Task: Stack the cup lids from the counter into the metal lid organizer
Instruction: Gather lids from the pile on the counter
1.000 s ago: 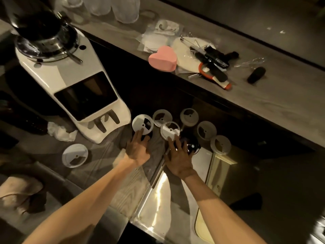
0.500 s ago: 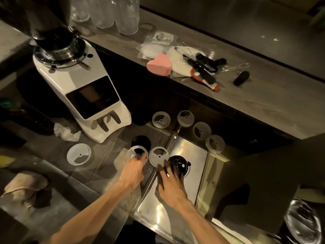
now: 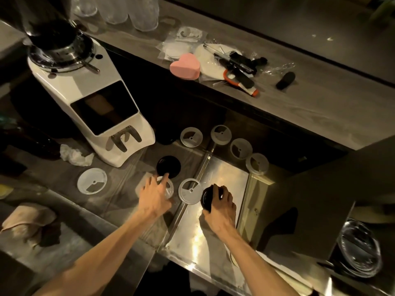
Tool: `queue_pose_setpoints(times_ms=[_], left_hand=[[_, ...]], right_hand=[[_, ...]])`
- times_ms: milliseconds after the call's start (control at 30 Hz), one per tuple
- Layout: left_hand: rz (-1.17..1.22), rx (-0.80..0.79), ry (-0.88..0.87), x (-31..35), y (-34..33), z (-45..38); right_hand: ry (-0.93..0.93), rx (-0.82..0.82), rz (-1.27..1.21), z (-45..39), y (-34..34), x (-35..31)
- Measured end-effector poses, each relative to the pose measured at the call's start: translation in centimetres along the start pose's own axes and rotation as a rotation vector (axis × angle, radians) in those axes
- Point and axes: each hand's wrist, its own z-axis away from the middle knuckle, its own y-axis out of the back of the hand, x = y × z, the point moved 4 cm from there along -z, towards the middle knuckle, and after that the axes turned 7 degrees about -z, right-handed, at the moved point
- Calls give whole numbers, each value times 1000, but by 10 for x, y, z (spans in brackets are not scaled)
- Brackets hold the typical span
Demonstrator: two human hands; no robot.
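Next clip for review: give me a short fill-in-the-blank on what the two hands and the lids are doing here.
1. The right hand grips a lid whose colour is ____.
2. The left hand rests on a ____ lid beside the black lid on the counter.
3. The heart-shaped object on the upper shelf is ____.

Missing words: black; clear; pink

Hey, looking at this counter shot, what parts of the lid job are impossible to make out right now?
- Head view: clear lid under the left hand; the hand covers most of it, so the grip is unclear.
- Head view: black lid in the right hand; fingers hide most of it.
- Head view: no metal lid organizer can be identified; dim lighting.
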Motion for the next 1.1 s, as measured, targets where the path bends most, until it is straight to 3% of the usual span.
queue_pose_setpoints(times_ms=[133,233,433,600,667,800,900,1100], left_hand=[[105,89,-31,5,4,5],[145,59,-155,26,3,3],[-9,-36,-314,71,-11,-1],[-205,-62,-291,85,-16,-6],[-178,-49,-260,86,-12,-4],[118,-69,-185,83,0,1],[581,-129,-103,78,17,8],[1518,-555,129,79,63,58]], right_hand=[[-25,43,-62,6,11,6],[-62,53,-98,10,18,9],[-118,21,-143,16,29,12],[-148,-16,-188,26,39,20],[-149,-32,-214,32,44,22],[-124,-23,-341,43,54,25],[-64,33,-527,52,67,24],[122,43,-830,76,110,6]])
